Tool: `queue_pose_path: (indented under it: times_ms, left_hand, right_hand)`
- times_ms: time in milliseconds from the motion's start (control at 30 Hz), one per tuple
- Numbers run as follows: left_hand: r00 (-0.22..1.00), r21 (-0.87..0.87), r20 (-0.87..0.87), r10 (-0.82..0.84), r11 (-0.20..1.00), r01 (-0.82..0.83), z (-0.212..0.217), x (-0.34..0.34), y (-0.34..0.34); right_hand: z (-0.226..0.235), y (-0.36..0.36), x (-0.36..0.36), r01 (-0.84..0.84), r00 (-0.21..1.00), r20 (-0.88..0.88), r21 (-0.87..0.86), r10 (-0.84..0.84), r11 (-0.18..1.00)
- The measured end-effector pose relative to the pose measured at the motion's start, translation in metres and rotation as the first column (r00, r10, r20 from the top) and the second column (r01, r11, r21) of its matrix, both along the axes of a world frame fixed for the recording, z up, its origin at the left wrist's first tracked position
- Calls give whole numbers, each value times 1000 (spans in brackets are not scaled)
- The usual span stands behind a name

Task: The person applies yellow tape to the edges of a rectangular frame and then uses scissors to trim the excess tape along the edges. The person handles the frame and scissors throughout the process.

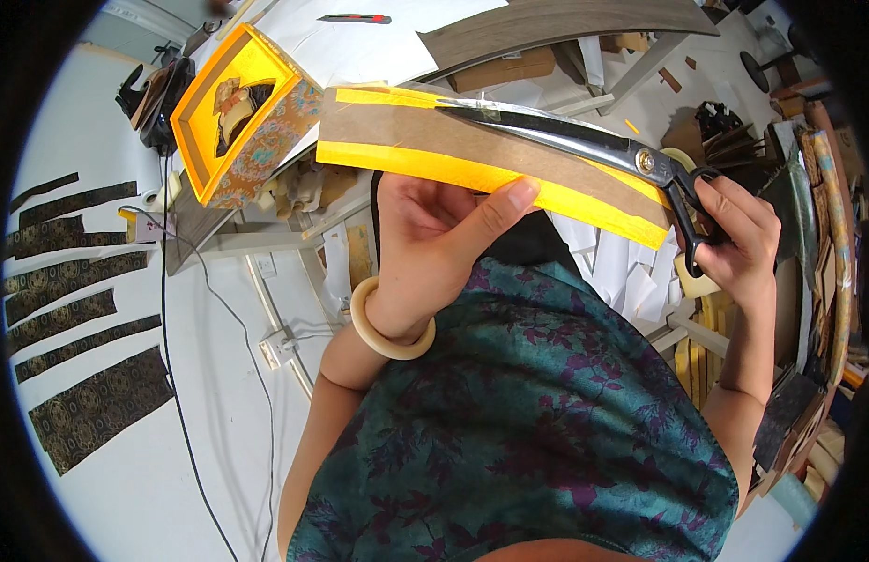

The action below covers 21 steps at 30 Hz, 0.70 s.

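My left hand [441, 232] grips a long strip of brown cardboard edged with yellow fabric [472, 150], thumb on its lower yellow edge. A pale bangle [389, 330] sits on that wrist. My right hand [734, 234] holds large black-handled scissors [584, 139] by the loops. Their long blades lie along the strip's upper edge, pointing left, with the tips near its top middle. The strip is held up in front of my chest, above my teal patterned garment.
A yellow-lined box with brocade sides [242, 112] stands on the white table [106, 281] at upper left. Several dark patterned fabric strips [74, 318] lie at left. A cable and power strip [277, 347] cross the table. Cardboard and rolls [818, 281] crowd the right.
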<state>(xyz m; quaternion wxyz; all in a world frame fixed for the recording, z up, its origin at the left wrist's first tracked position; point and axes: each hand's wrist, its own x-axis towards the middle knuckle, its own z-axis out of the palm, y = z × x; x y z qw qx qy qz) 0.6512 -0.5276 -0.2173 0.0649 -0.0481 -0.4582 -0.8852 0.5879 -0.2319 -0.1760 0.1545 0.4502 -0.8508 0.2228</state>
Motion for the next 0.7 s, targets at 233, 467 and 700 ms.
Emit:
queue_pose_path:
  times_ms: [233, 467, 700]
  left_hand:
    - [1000, -73, -24, 0, 997, -2, -1, -2, 0]
    - [994, -37, -105, -20, 999, 16, -8, -2, 7]
    - [991, -18, -130, -30, 999, 28, -10, -3, 7]
  right_hand:
    - [3, -4, 5, 81, 992, 100, -36, -77, 996]
    - [1, -10, 5, 31, 994, 102, -56, -25, 998]
    - [-1, -11, 6, 21, 997, 71, -37, -18, 999]
